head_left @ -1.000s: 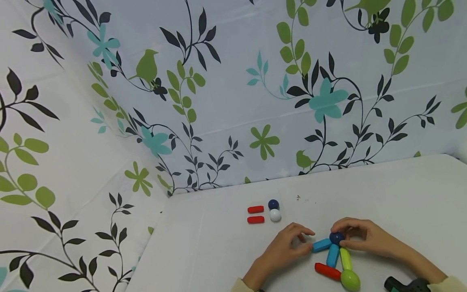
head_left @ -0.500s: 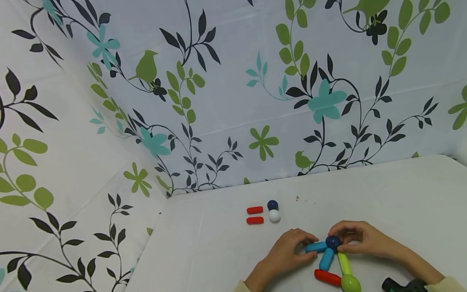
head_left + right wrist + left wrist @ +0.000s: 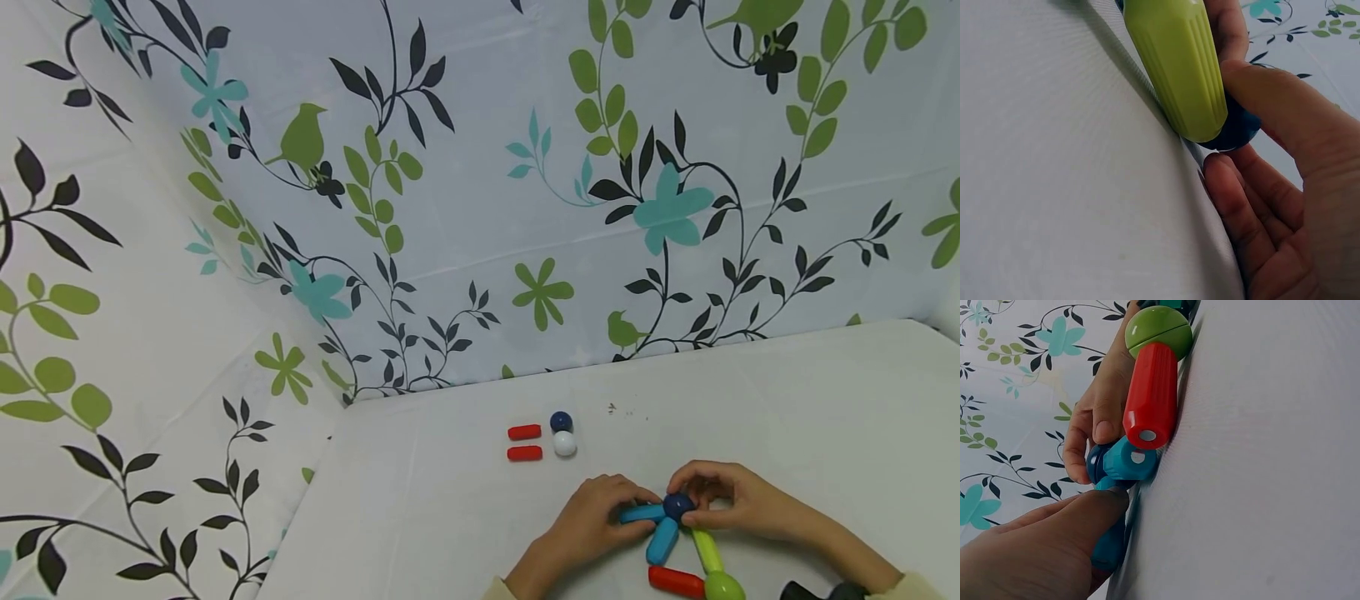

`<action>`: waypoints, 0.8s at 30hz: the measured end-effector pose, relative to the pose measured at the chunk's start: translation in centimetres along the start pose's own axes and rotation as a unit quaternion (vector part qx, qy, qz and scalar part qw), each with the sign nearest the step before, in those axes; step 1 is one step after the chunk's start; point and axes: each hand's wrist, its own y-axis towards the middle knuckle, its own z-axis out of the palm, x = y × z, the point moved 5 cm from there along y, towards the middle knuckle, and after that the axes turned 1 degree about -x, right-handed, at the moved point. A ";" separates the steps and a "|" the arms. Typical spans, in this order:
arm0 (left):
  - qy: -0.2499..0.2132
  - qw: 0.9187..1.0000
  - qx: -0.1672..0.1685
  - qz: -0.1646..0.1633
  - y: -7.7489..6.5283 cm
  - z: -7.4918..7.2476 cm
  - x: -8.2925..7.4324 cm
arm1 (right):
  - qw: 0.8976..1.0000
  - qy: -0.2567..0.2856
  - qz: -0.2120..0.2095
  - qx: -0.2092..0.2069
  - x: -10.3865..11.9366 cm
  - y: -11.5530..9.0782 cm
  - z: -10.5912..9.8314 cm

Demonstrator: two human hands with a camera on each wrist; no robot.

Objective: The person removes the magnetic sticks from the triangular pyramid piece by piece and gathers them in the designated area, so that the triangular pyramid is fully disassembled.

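Observation:
My right hand (image 3: 738,497) pinches a dark blue ball (image 3: 678,506) between thumb and fingers. Fingers and thumb of my left hand (image 3: 596,518) grip a light blue magnetic rod (image 3: 642,513) whose inner end meets that ball. A second light blue rod (image 3: 662,543) slants from the ball towards me; its free end shows a silver disc in the left wrist view. The lime rod (image 3: 1179,69) runs from the ball to a green ball (image 3: 724,587). From the green ball a red rod (image 3: 1152,394) points left, its other end free.
Two red rods (image 3: 524,453) lie on the white table (image 3: 420,500) beyond my left hand. Beside them are another dark blue ball (image 3: 561,422) and a white ball (image 3: 565,443). A black object (image 3: 821,592) is at my right wrist. A patterned cloth (image 3: 465,208) hangs behind.
The dark blue ball and both light blue rods have shifted left and towards me. My left hand, earlier at the outer rod's tip, has closed round that rod. The right hand followed the ball.

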 end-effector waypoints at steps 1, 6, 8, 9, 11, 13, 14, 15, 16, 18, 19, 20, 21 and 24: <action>0.002 1.000 0.001 0.002 0.0 0.0 0.0 | 1.000 -0.002 0.002 0.000 0.0 0.0 0.0; 0.009 1.000 0.003 0.013 0.0 0.0 -0.2 | 1.000 -0.007 -0.003 0.004 0.1 0.0 0.0; 0.020 1.000 0.006 0.020 0.0 0.0 -0.2 | 1.000 -0.004 -0.006 0.005 0.1 -0.1 0.0; 0.023 0.999 0.007 0.024 0.0 0.0 -0.2 | 1.000 -0.001 -0.006 0.006 0.0 -0.1 0.0; 0.029 0.999 0.008 0.031 0.1 0.0 -0.3 | 1.000 0.002 -0.006 0.008 0.1 -0.2 -0.1; 0.026 0.999 0.009 0.036 0.1 0.1 -0.3 | 1.000 0.006 -0.002 0.009 0.2 -0.3 -0.3; 0.019 0.999 0.009 0.036 0.2 0.1 -0.3 | 1.000 0.007 -0.002 0.010 0.2 -0.3 -0.3; 0.013 0.999 0.008 0.036 0.2 0.1 -0.3 | 1.000 0.008 0.000 0.010 0.2 -0.3 -0.4; 0.009 0.999 0.007 0.034 0.2 0.2 -0.3 | 1.000 0.006 0.000 0.008 0.2 -0.3 -0.4; 0.006 1.000 0.008 0.028 0.2 0.1 -0.2 | 1.000 0.001 0.003 0.006 0.2 -0.3 -0.4; 0.007 1.000 0.009 0.024 0.1 0.1 -0.1 | 1.000 -0.002 0.005 0.006 0.2 -0.3 -0.4; 0.009 1.000 0.011 0.018 0.1 0.1 -0.1 | 1.000 -0.003 0.007 0.005 0.2 -0.3 -0.4; 0.011 1.000 0.013 0.013 0.0 0.0 0.0 | 1.000 -0.003 0.011 0.006 0.1 -0.3 -0.3; -0.001 1.000 0.020 -0.003 -0.2 -0.2 0.2 | 1.000 -0.003 0.024 0.008 -0.1 -0.2 -0.2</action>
